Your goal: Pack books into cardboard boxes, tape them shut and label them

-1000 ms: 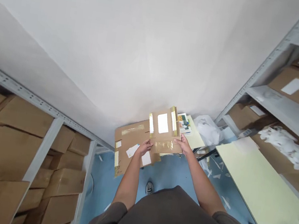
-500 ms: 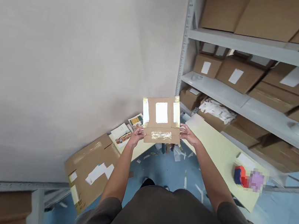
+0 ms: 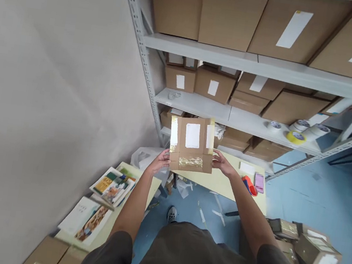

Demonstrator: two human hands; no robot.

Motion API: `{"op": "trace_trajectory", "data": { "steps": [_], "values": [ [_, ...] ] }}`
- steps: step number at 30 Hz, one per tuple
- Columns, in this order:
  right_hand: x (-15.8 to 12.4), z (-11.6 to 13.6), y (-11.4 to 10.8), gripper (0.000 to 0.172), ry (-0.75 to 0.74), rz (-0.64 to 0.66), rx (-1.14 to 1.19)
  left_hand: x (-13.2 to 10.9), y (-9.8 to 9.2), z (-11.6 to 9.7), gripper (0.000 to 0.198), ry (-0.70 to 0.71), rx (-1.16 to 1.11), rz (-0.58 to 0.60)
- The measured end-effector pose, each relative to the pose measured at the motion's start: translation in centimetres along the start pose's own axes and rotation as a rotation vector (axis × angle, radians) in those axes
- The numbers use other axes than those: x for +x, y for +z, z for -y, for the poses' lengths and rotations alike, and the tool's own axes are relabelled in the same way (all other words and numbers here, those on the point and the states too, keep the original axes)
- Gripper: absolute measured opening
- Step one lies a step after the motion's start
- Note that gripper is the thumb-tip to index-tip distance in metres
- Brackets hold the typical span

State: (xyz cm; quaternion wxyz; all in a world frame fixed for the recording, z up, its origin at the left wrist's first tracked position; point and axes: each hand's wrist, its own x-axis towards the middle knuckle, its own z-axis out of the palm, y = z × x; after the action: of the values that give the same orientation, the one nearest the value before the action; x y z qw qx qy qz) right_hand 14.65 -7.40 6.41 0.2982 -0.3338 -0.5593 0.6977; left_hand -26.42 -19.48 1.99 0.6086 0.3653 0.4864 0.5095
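The left hand (image 3: 161, 161) and right hand (image 3: 221, 162) pinch opposite sides of the cardboard (image 3: 201, 155), raised between them, the table (image 3: 200, 178) beyond. Probably light and stiff, bending at creases; grip its near side edges.

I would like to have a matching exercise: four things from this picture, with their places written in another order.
1. cardboard piece
2. yellow tape roll
3. booklets
4. red-and-blue object

A. on the shelf-side table
B. on a grey shelf, next to white rolls
C. held between left hand and right hand
D. on the wall-side table

Right pairs: 1-C; 2-B; 3-D; 4-A
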Motion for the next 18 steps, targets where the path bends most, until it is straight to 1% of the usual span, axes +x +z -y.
{"op": "trace_trajectory", "data": {
  "steps": [4, 7, 9, 13, 15, 18],
  "values": [
    [0.4, -0.4, -1.8, 0.083, 0.023, -0.153, -0.010, 6.1, 0.3, -0.3, 0.102, -0.030, -0.002, 0.142],
    [0.3, -1.0, -2.6, 0.082, 0.067, -0.249, 0.002, 9.6, 0.5, -0.1, 0.105, -0.085, 0.010, 0.209],
    [0.0, -1.2, -2.9, 0.081, 0.083, -0.287, 0.011, 11.5, 0.7, 0.1, 0.105, -0.113, 0.032, 0.237],
    [-1.0, -1.4, -3.8, 0.082, 0.072, -0.337, 0.054, 14.4, 1.8, 0.9, 0.104, -0.157, 0.074, 0.280],
    [-1.5, -1.6, -4.6, 0.082, 0.067, -0.356, 0.087, 15.3, 2.7, 1.3, 0.105, -0.179, 0.083, 0.291],
    [-2.1, -1.8, -6.2, 0.082, 0.072, -0.371, 0.125, 16.1, 4.6, 1.8, 0.106, -0.197, 0.096, 0.284]
  ]
}}
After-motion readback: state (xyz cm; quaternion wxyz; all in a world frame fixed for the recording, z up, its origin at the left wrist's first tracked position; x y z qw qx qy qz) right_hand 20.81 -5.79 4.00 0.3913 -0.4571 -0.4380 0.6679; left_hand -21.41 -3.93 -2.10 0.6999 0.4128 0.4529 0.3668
